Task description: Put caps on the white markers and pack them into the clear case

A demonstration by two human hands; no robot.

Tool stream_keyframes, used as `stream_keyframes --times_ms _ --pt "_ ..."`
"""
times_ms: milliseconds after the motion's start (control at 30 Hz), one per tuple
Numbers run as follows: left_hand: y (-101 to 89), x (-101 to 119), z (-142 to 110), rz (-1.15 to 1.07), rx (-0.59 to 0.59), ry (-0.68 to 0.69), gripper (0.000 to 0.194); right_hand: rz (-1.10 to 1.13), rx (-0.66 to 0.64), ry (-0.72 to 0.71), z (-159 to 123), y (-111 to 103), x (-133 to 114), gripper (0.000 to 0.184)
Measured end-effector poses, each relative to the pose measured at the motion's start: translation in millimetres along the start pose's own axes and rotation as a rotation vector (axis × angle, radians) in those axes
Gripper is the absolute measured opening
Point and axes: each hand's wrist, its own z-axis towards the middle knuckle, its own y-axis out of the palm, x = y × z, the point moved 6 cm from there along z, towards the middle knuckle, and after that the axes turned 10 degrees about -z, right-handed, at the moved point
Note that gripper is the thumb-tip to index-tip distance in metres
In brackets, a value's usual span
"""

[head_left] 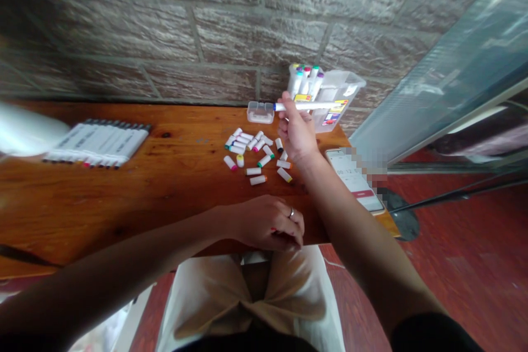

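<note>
The right hand point(299, 133) is gripping a white marker point(319, 105) between its thumb and fingers, near the marker's blue end. The marker is lying almost level across the view, its long axis running left to right; its blue end is pointing left, its white end right. It is showing in front of a clear container point(350, 80) at the far right of the surface point(185, 176), where other markers point(304, 87) are standing upright with coloured ends uppermost.

The left hand point(270, 224) is resting at the near edge, palm down with fingers curling under; I cannot tell whether it is grasping anything.

Between the hands and the wall point(231, 27), short white caps point(266, 160) with coloured ends are lying scattered, pointing various ways. A small clear box point(260, 113) is sitting just beyond them, left of the container. A phone point(350, 176) is lying at the right edge, beside the right forearm. Well to the left, a row of white pens point(101, 144) is lying side by side, their long axes slanting from near left to far right.
</note>
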Motion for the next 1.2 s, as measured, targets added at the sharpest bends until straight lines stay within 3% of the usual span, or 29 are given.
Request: stream_keyframes --times_ms 267,400,467,533,667,733,800,900,1033,1200 --pt "-4.8 -5.6 0.3 -0.201 0.024 -0.039 0.017 -0.075 -0.014 -0.040 -0.2 2.3 0.1 0.035" --pt "-22.0 -11.2 -4.9 -0.153 0.192 -0.103 0.017 -0.133 0.017 -0.105 -4.5 1.5 -6.3 0.032" --pt "-43.5 -10.3 -12.8 -0.026 0.390 -0.146 0.038 -0.185 0.028 -0.177 -11.1 2.5 -14.2 0.036" --pt "-73.7 -4.6 -27.7 0.090 0.694 -0.164 0.051 -0.261 0.001 -0.266 -20.0 6.2 -22.8 0.046" --pt "-129.9 5.0 -75.2 0.139 1.378 -0.120 0.051 -0.413 -0.100 -0.408 -37.8 18.2 -29.4 0.052" --pt "-145.9 2.5 -91.8 0.079 1.540 -0.057 0.045 -0.507 -0.242 -0.449 -46.2 30.9 -24.3 0.050" --pt "-154.0 -5.3 -96.4 0.011 1.517 -0.059 0.044 -0.576 -0.408 -0.471 -55.3 44.5 -15.1 0.041" --pt "-151.9 -18.4 -90.5 -0.077 1.349 -0.139 0.047 -0.611 -0.554 -0.396 -63.8 55.6 2.3 0.037" --pt "-143.3 -27.6 -85.4 -0.182 1.285 -0.212 0.043 -0.567 -0.609 -0.327 -66.6 59.0 11.6 0.033" --pt "-145.3 -31.0 -86.0 -0.319 1.303 -0.210 0.045 -0.449 -0.589 -0.307 -67.2 61.2 0.1 0.023"
